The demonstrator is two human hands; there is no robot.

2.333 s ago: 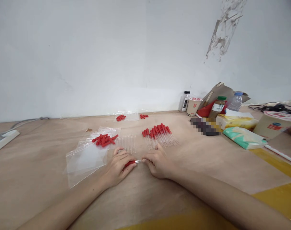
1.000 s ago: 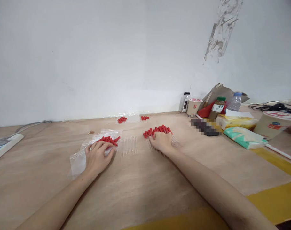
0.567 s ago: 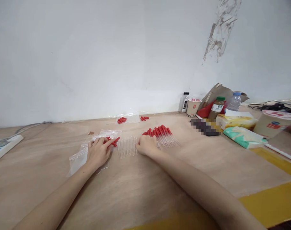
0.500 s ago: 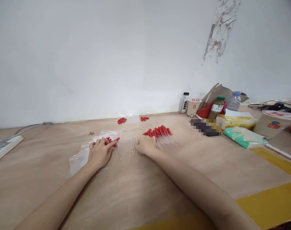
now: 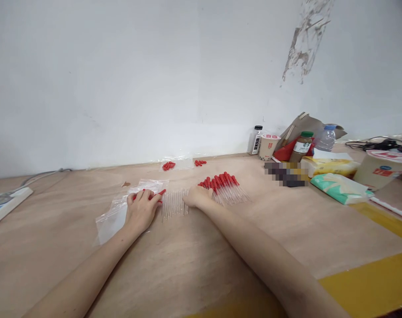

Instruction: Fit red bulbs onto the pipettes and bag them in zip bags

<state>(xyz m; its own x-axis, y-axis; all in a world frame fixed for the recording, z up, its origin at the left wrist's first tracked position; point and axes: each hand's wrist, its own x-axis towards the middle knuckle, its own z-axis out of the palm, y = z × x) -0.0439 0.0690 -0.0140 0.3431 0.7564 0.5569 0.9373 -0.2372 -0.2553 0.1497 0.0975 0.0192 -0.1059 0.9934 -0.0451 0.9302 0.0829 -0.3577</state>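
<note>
My left hand (image 5: 142, 211) rests over a cluster of red dropper bulbs on clear plastic bags. One red rubber bulb (image 5: 162, 192) shows at the tips of its thumb and forefinger, which are closed on it. To the right lies a row of bare glass dropper tubes (image 5: 174, 202), side by side. At the right end of that row my right hand (image 5: 197, 196) is curled with its fingers closed on a glass tube; its fingertips are partly hidden. Just beyond it several droppers with red bulbs fitted (image 5: 225, 186) lie fanned out.
Two small groups of red bulbs (image 5: 168, 166) lie near the wall. Zip bags (image 5: 111, 223) sit under and beside my left hand. A power strip (image 5: 10, 205) is at far left. Paper cups (image 5: 269, 147), bottles (image 5: 301, 148) and tissue packs (image 5: 340, 189) stand at right.
My right hand has shifted slightly left along the glass tubes. My left fingers have drawn in a little over the red bulbs. The view has moved slightly.
</note>
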